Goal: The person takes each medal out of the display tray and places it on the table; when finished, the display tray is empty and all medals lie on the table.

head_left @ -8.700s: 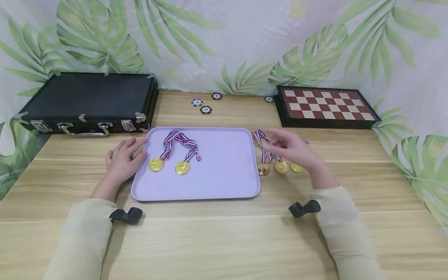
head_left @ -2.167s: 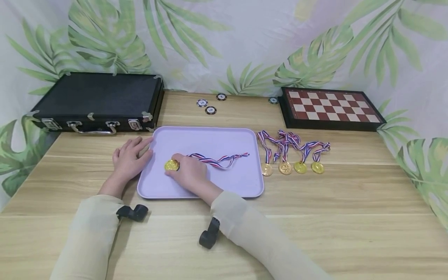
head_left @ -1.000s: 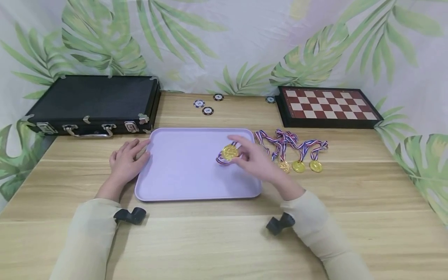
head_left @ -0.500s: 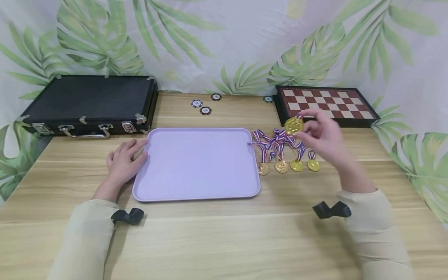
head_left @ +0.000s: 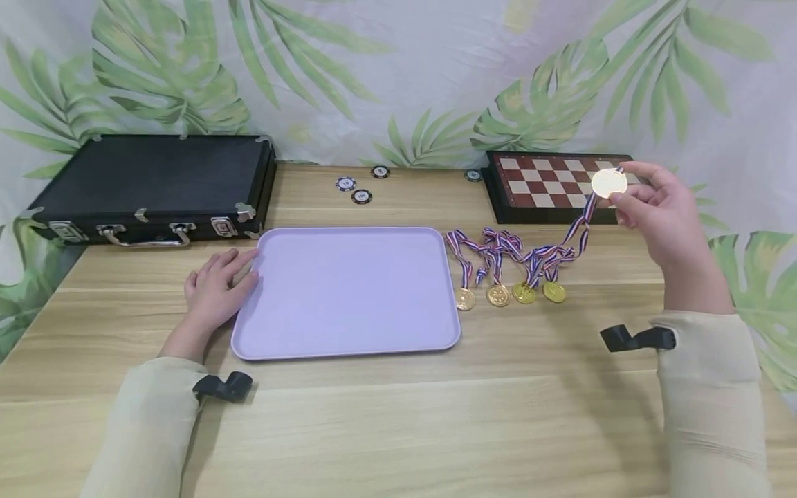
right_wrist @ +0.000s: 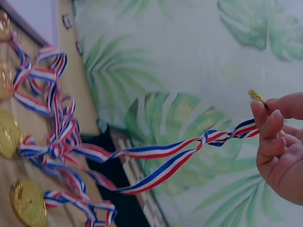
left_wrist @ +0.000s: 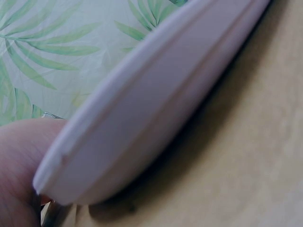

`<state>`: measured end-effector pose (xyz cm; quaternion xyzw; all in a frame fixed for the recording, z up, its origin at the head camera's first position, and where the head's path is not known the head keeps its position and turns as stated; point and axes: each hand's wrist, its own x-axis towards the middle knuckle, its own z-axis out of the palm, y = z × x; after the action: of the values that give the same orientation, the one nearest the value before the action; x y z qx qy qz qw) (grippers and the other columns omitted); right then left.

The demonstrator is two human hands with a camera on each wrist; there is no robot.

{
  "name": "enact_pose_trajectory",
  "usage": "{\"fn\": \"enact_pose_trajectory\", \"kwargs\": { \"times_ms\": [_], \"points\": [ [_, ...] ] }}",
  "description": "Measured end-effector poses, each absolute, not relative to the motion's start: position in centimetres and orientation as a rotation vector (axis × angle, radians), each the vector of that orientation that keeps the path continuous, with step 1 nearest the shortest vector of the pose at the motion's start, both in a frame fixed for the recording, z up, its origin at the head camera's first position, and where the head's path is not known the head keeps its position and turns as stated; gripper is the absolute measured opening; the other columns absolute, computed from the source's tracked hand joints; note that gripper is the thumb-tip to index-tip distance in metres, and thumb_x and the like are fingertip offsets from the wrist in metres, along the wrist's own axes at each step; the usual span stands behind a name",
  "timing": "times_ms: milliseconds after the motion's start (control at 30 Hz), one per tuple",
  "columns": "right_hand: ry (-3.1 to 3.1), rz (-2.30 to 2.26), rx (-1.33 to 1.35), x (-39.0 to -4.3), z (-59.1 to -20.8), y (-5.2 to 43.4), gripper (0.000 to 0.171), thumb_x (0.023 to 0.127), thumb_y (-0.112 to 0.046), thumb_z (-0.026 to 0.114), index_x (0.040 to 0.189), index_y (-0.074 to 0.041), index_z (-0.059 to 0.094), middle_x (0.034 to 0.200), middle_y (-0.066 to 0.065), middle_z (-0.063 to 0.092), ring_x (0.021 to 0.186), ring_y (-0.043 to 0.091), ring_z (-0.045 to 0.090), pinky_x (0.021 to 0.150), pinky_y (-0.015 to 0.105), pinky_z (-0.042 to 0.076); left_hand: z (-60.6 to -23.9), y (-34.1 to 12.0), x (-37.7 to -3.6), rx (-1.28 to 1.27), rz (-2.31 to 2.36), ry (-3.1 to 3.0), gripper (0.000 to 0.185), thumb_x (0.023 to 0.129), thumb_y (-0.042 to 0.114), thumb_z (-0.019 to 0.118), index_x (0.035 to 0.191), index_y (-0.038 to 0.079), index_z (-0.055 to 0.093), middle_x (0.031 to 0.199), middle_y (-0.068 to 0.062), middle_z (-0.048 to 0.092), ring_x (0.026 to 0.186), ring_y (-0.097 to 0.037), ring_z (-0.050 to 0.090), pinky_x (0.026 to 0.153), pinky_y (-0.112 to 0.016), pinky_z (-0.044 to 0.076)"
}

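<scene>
My right hand [head_left: 669, 214] pinches a gold medal [head_left: 609, 183] by its edge, raised in front of the chessboard at the right. Its striped red, white and blue ribbon [right_wrist: 158, 150] trails down to the ribbons of several medals lying on the table. Two of these discs are coppery gold, like the medal [head_left: 498, 295] second from the tray; the right-hand medal [head_left: 554, 292] is brighter yellow. My left hand [head_left: 218, 287] rests with relaxed fingers at the left rim of the lilac tray [head_left: 349, 290]. Seen close in the left wrist view, the tray's wall [left_wrist: 142, 109] meets that hand.
A black case [head_left: 156, 187] with metal latches stands at the back left. Several poker chips [head_left: 361, 196] lie behind the tray. The folded chessboard [head_left: 548, 183] sits at the back right, against a leaf-patterned cloth [head_left: 429, 69].
Two medals lay on the tray at first, then one. My right hand picked that one up and carried it right, past the row of medals, ribbon trailing. My left hand stayed.
</scene>
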<state>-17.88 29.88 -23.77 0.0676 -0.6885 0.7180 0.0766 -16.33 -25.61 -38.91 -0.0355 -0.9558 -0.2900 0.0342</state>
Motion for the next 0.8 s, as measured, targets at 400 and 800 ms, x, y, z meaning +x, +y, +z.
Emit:
{"fn": "enact_pose_trajectory", "kwargs": {
  "times_ms": [400, 800],
  "points": [
    [-2.112, 2.138, -0.013, -21.3, -24.4, 32.4, 0.044, 0.077, 0.008, 0.057, 0.117, -0.006, 0.046, 0.068, 0.006, 0.060, 0.050, 0.012, 0.049, 0.045, 0.017, 0.042, -38.9, -25.7, -16.4, -0.097, -0.889, -2.951, 0.046, 0.090, 0.034, 0.037, 0.131, 0.012, 0.038, 0.135, -0.024, 0.023, 0.123, -0.042, 0.006, 0.089, -0.059, -0.005],
    [-2.730, 1.847, 0.131, -19.1, -31.2, 35.9, 0.038, 0.085, -0.004, 0.053, 0.121, -0.013, 0.047, 0.077, -0.002, 0.059, 0.059, 0.007, 0.047, 0.052, 0.020, 0.040, -38.8, -25.5, -16.4, -0.083, -0.885, -2.957, 0.046, 0.090, 0.034, 0.037, 0.130, 0.011, 0.038, 0.134, -0.024, 0.023, 0.123, -0.042, 0.007, 0.090, -0.059, -0.006]
  ]
}}
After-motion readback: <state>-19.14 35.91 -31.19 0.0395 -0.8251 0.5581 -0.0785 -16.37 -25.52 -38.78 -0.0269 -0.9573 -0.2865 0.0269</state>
